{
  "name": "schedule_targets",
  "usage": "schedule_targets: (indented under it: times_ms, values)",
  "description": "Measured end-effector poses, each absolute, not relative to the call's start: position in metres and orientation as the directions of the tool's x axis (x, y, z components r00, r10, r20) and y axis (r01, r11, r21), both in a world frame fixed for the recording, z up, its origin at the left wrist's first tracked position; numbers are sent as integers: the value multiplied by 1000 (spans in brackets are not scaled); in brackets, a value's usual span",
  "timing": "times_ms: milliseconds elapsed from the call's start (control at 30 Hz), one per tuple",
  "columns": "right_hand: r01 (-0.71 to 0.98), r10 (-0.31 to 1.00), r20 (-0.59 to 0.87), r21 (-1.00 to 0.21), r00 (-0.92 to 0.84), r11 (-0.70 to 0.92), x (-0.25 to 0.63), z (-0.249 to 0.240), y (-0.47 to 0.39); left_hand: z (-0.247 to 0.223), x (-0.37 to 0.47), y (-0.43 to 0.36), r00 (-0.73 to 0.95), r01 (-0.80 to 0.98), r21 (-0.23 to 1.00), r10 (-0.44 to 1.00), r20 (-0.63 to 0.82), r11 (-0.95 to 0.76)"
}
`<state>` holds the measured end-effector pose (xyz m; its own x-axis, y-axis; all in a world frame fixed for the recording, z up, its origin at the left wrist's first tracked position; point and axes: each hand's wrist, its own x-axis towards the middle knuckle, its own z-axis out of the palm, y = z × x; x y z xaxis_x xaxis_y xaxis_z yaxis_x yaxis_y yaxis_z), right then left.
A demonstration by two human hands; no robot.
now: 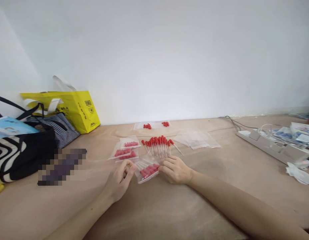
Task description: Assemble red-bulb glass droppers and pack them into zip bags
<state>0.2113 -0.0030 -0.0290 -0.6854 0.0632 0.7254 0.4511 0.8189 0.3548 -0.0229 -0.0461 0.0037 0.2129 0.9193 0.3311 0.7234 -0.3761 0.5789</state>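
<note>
Between my two hands a clear plastic bag (148, 171) holds several droppers with red bulbs, the bulbs toward me. My left hand (120, 176) has its fingers curled and pinched at the bag's left edge. On the right edge, my right hand (175, 170) is closed, its fingertips partly hidden. Just beyond lies a fanned row of loose droppers (157, 143), with clear stems and red bulbs. More bags of droppers (125, 153) overlap left of the row. Flat clear bags (197, 138) lie in a stack to its right.
Near the wall, another clear bag (154, 125) has two small groups of red bulbs by it. A yellow shopping bag (84, 110), a striped pouch (60, 128) and a black bag (31, 153) stand left. On the right are a white power strip (269, 145) and crumpled tissue (299, 173).
</note>
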Motion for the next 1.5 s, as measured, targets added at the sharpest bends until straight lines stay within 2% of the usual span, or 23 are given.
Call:
schedule_targets:
  times_ms: [67,133,200,267,333,367,433,500,600,667,767,833,933,1067,1167,1300,1400,1500]
  values:
    - [471,93,727,337,-680,816,212,-29,-7,3,-17,-44,56,623,780,998,39,-65]
    - [464,99,715,336,-693,820,209,-28,-13,3,-11,-42,34,438,894,992,-125,97]
    - [417,79,681,349,-728,839,206,-28,-18,1,-4,-43,88,303,949,989,-120,88]
    - [345,48,643,344,-764,873,205,-28,-22,0,0,-46,151,263,965,987,-47,6]
    - [308,40,643,311,-765,899,209,-28,-21,1,2,-49,210,253,967,977,-40,-15]
    - [327,63,663,282,-746,902,212,-27,-18,2,1,-50,232,244,970,971,-57,-1]
    - [464,194,724,193,-662,865,223,-27,-7,7,-3,-48,236,235,972,968,-85,28]
    - [695,423,759,52,-494,718,238,-26,9,16,-12,-37,170,259,966,983,-64,18]
    - [945,719,681,-128,-136,300,263,-24,38,32,-30,-5,6,212,977,1000,-9,7]
    - [981,816,574,-186,67,49,279,-22,53,41,-42,21,-116,219,975,993,-8,34]
    - [965,882,411,-209,232,-157,299,-21,64,46,-56,59,-185,264,963,983,0,50]
    - [960,920,296,-191,256,-206,307,-20,67,43,-62,78,-209,314,947,978,3,64]
    - [969,958,180,-150,222,-196,309,-21,67,35,-68,97,-244,422,903,969,34,75]
    - [981,972,164,-128,166,-146,303,-22,69,30,-73,104,-283,593,801,953,113,81]
    - [984,976,174,-141,132,-108,299,-24,68,29,-73,96,-276,723,690,934,228,45]
    - [978,970,214,-194,119,-77,298,-28,65,24,-65,77,-108,854,512,929,354,-95]
    - [962,954,266,-265,137,-64,299,-30,65,18,-56,68,71,886,407,931,357,-224]
    - [930,923,338,-365,181,-49,301,-30,67,12,-46,63,174,897,326,915,364,-300]
